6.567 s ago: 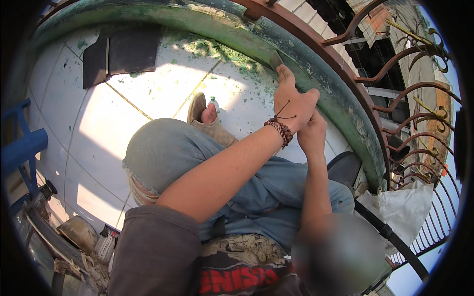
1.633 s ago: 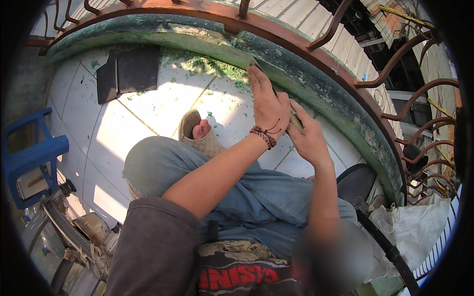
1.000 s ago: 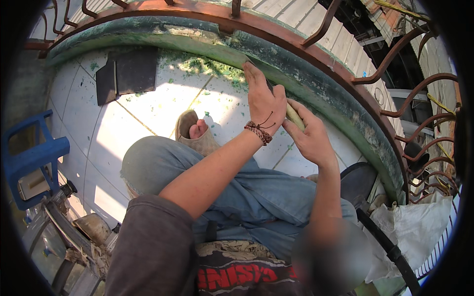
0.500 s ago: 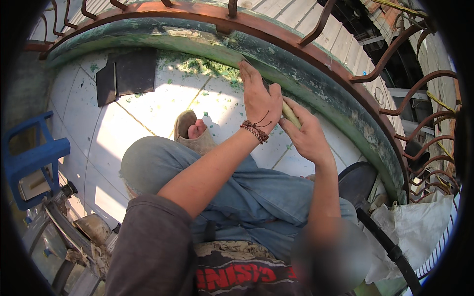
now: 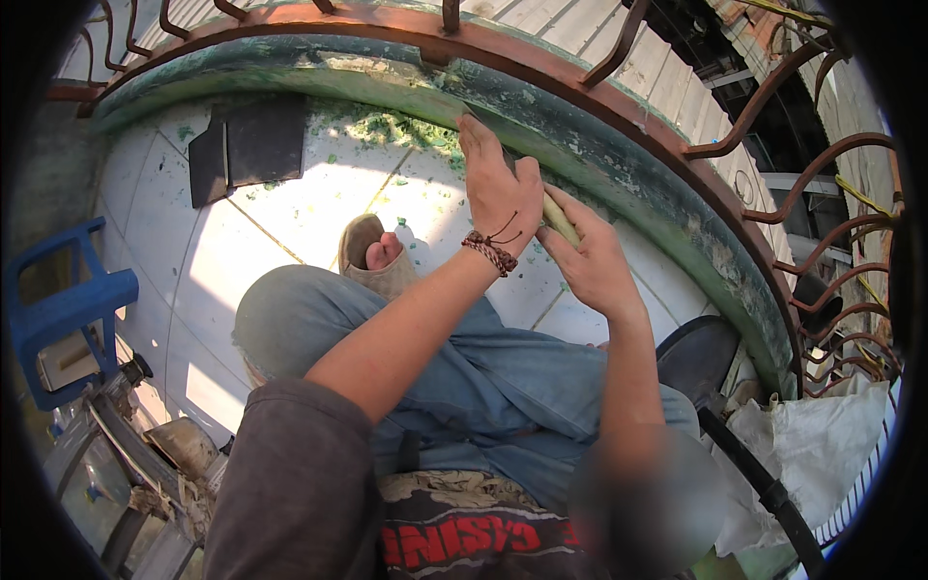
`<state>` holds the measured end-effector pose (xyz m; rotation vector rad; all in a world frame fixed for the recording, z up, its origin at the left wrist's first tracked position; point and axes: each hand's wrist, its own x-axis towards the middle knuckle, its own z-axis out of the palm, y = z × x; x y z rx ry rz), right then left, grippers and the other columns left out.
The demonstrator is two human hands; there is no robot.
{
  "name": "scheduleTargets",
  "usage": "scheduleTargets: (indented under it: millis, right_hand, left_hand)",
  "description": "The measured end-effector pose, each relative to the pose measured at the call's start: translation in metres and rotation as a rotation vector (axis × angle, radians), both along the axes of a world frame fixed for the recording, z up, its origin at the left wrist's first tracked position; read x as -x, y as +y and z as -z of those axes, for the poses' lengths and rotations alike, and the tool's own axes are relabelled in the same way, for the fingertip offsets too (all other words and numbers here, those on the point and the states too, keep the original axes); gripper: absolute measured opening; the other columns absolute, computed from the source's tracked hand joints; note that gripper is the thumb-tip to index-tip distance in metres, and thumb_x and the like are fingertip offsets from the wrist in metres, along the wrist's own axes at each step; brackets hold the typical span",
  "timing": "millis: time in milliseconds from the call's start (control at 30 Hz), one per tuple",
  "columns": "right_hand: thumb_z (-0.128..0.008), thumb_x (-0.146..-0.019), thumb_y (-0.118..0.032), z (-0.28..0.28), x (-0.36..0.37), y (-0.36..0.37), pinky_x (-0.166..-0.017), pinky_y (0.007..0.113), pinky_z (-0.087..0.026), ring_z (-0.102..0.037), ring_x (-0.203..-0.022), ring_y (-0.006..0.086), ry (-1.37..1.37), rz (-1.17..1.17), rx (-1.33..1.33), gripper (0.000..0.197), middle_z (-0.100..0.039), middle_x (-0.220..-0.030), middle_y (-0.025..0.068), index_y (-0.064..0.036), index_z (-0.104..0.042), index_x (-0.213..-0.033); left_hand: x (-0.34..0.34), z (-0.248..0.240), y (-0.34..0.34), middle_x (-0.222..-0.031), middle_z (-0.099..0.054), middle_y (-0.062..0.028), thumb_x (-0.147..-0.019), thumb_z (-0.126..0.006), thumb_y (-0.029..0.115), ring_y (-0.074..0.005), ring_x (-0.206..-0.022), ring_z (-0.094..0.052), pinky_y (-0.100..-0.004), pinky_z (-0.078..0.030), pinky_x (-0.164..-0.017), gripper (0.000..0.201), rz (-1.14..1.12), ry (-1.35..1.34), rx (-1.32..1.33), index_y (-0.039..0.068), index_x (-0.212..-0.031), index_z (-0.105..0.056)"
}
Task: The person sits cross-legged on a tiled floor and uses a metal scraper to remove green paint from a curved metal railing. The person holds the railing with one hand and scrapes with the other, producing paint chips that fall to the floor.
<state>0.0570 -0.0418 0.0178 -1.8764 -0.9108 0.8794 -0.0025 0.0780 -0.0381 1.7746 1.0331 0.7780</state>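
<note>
Two bare hands and one bladed hand tool at a single low curved wall, seen from above. The left hand point(image 5: 496, 188), its wrist circled by a braided bracelet point(image 5: 491, 254), has straight fingers pressed together and lies flat along the blade; most of the blade is hidden beneath it. The right hand point(image 5: 601, 266) is closed about the pale handle of the bladed hand tool point(image 5: 562, 218), thumb on one side and fingers on the other. The tool thus runs obliquely from the right hand up and leftward under the left, toward the inner face of the low curved wall point(image 5: 696, 244); whether its tip touches the wall cannot be told. Above the wall runs one rust-red railing point(image 5: 667, 145). On the white tile floor point(image 5: 324, 213) are green flakes point(image 5: 406, 129), too many to count, densest near the wall; one shod foot point(image 5: 384, 253); and, at far left, one blue stool point(image 5: 68, 304).
</note>
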Motion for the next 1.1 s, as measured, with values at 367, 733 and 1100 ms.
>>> scheduleTargets:
  millis: [367,733,1100]
  right_hand:
    - [-0.06,-0.086,-0.011,-0.005,-0.002,0.0,-0.093,0.039,-0.046,-0.061,-0.107,0.0362,-0.038,-0.002,0.037,0.048,-0.062,-0.118,0.0227,-0.0004,-0.052,-0.132]
    - [-0.061,-0.09,-0.01,0.006,0.008,0.015,-0.09,0.031,-0.047,-0.061,-0.102,0.0205,-0.19,-0.028,-0.056,0.045,-0.064,-0.117,0.0158,0.0005,-0.052,-0.133]
    - [-0.06,-0.088,-0.013,-0.01,0.004,0.002,-0.094,0.039,-0.045,-0.06,-0.109,0.0362,-0.019,-0.002,0.035,0.045,-0.061,-0.119,0.0234,0.0018,-0.052,-0.13]
  left_hand:
    - [-0.002,-0.003,-0.002,-0.148,-0.019,-0.0421,-0.081,-0.05,0.012,-0.0525,-0.141,-0.018,-0.0468,-0.018,-0.119,0.078,0.013,0.033,0.0,-0.02,-0.142,-0.015]
    - [0.001,-0.002,0.015,-0.144,-0.027,-0.0426,-0.081,-0.052,0.013,-0.0502,-0.137,-0.029,-0.0429,-0.028,-0.114,0.072,-0.07,0.016,0.041,-0.022,-0.138,-0.025]
    - [0.001,-0.012,0.009,-0.146,-0.023,-0.043,-0.079,-0.05,0.012,-0.0515,-0.14,-0.021,-0.0454,-0.019,-0.119,0.076,-0.022,0.005,0.091,-0.022,-0.14,-0.019]
